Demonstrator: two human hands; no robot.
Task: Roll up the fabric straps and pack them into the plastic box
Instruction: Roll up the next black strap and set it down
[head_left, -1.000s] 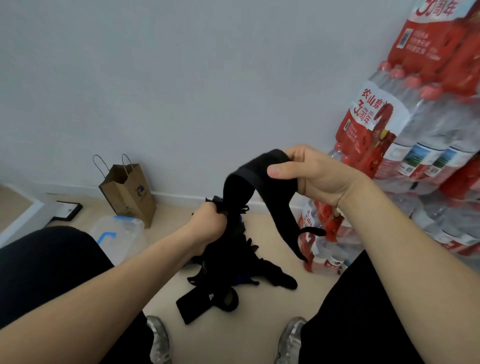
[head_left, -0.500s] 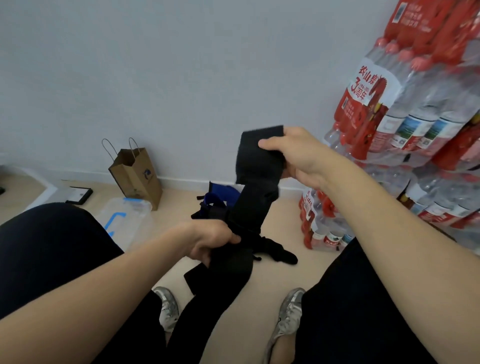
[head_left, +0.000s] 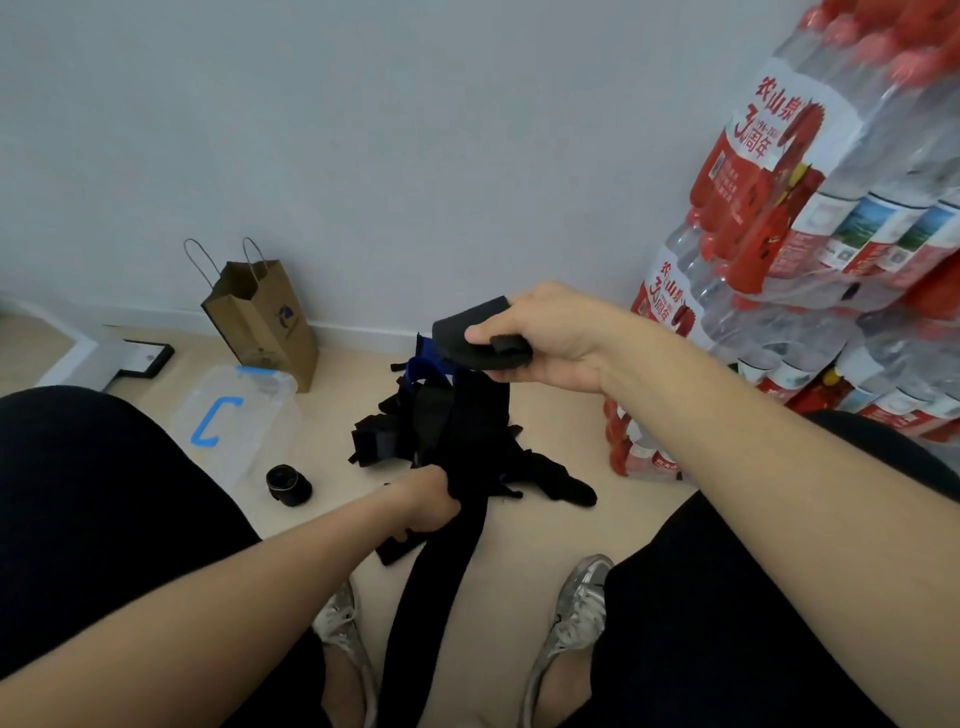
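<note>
R hand (head_left: 550, 335) pinches strap (head_left: 434, 592) top end, L hand (head_left: 428, 500) grips mid.

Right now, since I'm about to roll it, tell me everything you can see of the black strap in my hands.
The strap is a long, flat band of black fabric that looks soft and limp. The right hand pinches its top end, folded over, up high. The left hand grips it lower down. Below that it hangs loose, with its far end out of view. It is not yet rolled.
</note>
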